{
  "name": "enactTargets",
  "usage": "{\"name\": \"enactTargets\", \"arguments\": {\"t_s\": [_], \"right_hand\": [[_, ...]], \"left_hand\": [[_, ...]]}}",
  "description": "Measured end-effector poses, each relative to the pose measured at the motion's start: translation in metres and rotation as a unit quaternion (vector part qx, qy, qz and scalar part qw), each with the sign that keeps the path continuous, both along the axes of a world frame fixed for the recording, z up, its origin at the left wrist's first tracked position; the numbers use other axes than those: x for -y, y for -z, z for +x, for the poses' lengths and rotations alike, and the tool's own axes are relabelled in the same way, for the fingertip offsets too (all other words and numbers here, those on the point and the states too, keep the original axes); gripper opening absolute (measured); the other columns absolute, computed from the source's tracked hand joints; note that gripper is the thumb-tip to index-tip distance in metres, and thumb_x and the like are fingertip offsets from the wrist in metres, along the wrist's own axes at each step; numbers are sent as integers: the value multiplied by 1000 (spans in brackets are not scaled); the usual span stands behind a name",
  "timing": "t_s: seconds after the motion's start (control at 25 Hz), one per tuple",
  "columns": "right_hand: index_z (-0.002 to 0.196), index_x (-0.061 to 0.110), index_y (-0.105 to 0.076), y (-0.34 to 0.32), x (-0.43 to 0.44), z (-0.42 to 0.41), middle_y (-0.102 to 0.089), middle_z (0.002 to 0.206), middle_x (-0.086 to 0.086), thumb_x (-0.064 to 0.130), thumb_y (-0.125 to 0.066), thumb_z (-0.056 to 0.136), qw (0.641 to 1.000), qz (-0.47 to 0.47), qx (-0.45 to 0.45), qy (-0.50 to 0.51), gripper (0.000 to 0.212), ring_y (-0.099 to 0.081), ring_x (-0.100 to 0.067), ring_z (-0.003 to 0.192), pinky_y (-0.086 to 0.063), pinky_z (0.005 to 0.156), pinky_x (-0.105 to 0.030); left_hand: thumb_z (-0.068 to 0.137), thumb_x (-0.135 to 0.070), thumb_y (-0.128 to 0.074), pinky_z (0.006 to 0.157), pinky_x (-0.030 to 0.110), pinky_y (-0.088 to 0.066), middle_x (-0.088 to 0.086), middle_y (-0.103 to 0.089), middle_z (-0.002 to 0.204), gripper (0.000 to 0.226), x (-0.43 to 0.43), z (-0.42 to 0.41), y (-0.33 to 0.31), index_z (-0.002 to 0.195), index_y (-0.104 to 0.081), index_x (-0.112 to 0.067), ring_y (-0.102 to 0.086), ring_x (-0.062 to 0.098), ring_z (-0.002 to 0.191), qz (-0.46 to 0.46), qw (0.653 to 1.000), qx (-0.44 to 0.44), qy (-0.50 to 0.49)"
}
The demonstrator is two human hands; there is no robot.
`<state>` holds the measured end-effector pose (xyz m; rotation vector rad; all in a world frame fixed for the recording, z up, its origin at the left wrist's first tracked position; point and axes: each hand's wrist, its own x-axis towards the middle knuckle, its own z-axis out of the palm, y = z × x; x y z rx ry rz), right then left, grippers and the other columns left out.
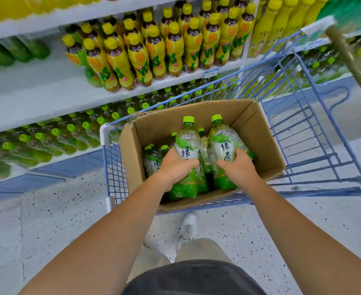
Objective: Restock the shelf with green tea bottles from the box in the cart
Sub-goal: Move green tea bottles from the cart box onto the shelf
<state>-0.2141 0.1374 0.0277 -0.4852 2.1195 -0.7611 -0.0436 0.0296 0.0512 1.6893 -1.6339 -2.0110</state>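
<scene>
I have both hands down in the box, which sits in the cart. My left hand is wrapped round the middle of one green tea bottle, fingers curled across its label. My right hand is clamped the same way on a second bottle just beside the first. Both bottles are upright and sit higher than the others in the box. I take this as the lift-out of a two-bottle load, not yet clear of the box.

More bottles stand lower in the box, left of and behind the pair I hold; how many are hidden under my hands I cannot tell. The far right of the box shows bare cardboard, so I judge a fair share is already out.

Left of the box, past the cart's rim, the shelf has green-capped rows on its low tier, blurred but looking well filled. Yellow bottles fill the tier above.

What is left: carry this pair across to the green rows, then go back to the box for the rest.
</scene>
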Motion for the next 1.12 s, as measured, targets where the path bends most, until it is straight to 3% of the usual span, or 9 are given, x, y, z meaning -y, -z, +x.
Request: {"name": "enactTargets", "arguments": {"t_s": [0.16, 0.28, 0.36, 0.44, 0.56, 0.72, 0.92, 1.0, 1.12], "right_hand": [[99, 27, -58, -29, 12, 31, -69, 91, -1, 34, -76, 75, 999, -23, -13, -38, 31, -66, -19, 79, -53, 63, -34], [101, 28, -56, -53, 31, 59, -67, 91, 4, 37, -77, 74, 995, -41, -36, -83, 35, -65, -16, 79, -52, 63, -35], [106, 28, -53, -70, 45, 81, -65, 93, 6, 39, -77, 75, 991, -50, -55, -109, 40, -62, -13, 80, -46, 60, -32], [109, 27, -52, -85, 61, 106, -64, 95, 5, 38, -76, 77, 989, -63, -65, -121, 41, -62, -14, 81, -46, 61, -33], [108, 28, -53, -105, 82, 151, -63, 95, 6, 36, -76, 78, 985, -79, -73, -133, 39, -62, -12, 81, -46, 59, -32], [110, 30, -57, -122, 113, 226, -66, 96, 10, 35, -77, 77, 978, -131, -93, -136, 39, -62, -5, 80, -45, 57, -26], [102, 35, -58, -138, 158, 326, -67, 90, 14, 44, -80, 76, 965, -180, -120, -147, 35, -63, -2, 75, -45, 54, -23], [101, 36, -57, -142, 179, 358, -68, 89, 15, 47, -79, 75, 962, -186, -128, -151, 36, -63, 0, 73, -44, 53, -20], [104, 31, -58, -146, 214, 390, -67, 92, 11, 44, -81, 76, 958, -209, -131, -148, 38, -63, -5, 77, -47, 58, -26]], "left_hand": [[80, -27, -79, 70, 32, -53, -2, -67, 106, 40, 1, 39, -38, 114, -58, -24, -65, 15, 95, -20, 999, 0, -41], [80, -20, -80, 84, 41, -56, -2, -66, 104, 39, 10, 71, -60, 108, -55, -31, -66, 18, 96, -50, 996, -25, -69], [80, -13, -79, 76, 34, -58, -5, -68, 98, 39, 18, 95, -75, 98, -56, -39, -68, 12, 88, -97, 991, -58, -73], [80, -13, -78, 63, 26, -54, -5, -68, 96, 40, 29, 126, -89, 108, -59, -34, -67, 6, 80, -123, 987, -66, -81], [78, -22, -78, 68, 35, -56, 1, -69, 99, 38, 43, 177, -103, 111, -58, -25, -67, 16, 87, -125, 986, -50, -100], [68, -31, -82, 66, 31, -54, 0, -67, 102, 52, 65, 253, -119, 113, -56, -25, -67, 15, 88, -169, 975, -45, -140], [67, -25, -82, 66, 30, -55, -3, -67, 96, 44, 108, 346, -133, 103, -56, -26, -67, 13, 84, -223, 961, -39, -157], [66, -24, -82, 63, 26, -53, -3, -68, 95, 44, 128, 375, -136, 103, -57, -25, -67, 12, 82, -238, 958, -35, -158], [66, -26, -83, 53, 14, -45, -8, -69, 92, 43, 160, 407, -141, 100, -57, -28, -66, 4, 76, -265, 951, -35, -155]]}}
